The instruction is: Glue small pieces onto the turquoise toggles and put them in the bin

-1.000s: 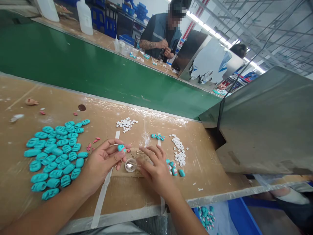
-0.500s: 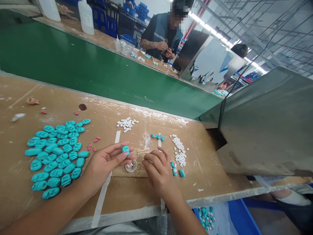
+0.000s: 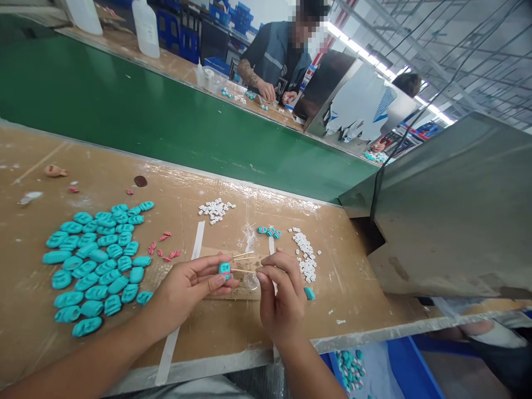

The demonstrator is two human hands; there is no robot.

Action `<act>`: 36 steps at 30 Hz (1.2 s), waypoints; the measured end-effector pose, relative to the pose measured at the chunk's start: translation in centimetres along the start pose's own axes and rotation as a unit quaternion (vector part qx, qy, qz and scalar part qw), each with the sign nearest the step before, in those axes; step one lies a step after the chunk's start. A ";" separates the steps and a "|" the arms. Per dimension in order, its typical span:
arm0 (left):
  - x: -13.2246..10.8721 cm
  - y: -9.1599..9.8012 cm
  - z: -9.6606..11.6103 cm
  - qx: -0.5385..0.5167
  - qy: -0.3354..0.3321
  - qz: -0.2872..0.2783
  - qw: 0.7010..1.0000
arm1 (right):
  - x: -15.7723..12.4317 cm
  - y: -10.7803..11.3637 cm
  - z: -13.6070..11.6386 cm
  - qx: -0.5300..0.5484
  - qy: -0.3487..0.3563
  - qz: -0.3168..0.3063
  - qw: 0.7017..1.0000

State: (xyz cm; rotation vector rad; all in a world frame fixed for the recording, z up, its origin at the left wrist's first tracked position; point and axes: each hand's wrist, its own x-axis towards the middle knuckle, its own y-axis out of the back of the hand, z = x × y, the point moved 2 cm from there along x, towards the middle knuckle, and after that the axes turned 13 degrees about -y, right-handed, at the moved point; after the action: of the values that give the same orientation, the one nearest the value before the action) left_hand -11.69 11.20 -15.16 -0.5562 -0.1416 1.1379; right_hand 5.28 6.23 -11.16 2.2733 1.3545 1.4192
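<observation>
My left hand point(image 3: 177, 291) pinches a small teal moulded piece point(image 3: 224, 268) with a pink band between thumb and fingers. In my right hand point(image 3: 282, 293) is a thin wooden stick point(image 3: 243, 271), gripped near its end. The stick's far tip reaches the side of the teal piece; whether it touches is too small to tell. Below the stick, a small clear dish point(image 3: 251, 282) sits on a flat brown board point(image 3: 214, 291). More wooden sticks point(image 3: 244, 256) lie on the board behind. Just past my right hand rests a loose teal piece point(image 3: 309, 293).
Many teal pieces point(image 3: 98, 256) spread over the left tabletop, near pink bits point(image 3: 165, 235). White bits form two piles point(image 3: 216, 210). Three banded pieces point(image 3: 270, 233) lie behind the board. A green partition point(image 3: 166, 116) and metal box point(image 3: 453, 221) bound the table; a co-worker point(image 3: 278, 61) sits beyond.
My left hand has shifted slightly right with the teal piece. My right hand has moved right, and the stick now shows pointing at the piece. The clear dish appears farther right.
</observation>
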 end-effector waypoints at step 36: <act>0.8 0.3 2.8 0.082 -0.111 0.191 0.972 | -2.3 -1.8 1.2 -0.173 0.100 -0.158 0.967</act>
State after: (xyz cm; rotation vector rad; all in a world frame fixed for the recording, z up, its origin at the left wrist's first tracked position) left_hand -12.69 12.94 -13.02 -0.3133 -0.1355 1.5721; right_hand 4.72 5.95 -14.30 1.6544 1.3223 1.6481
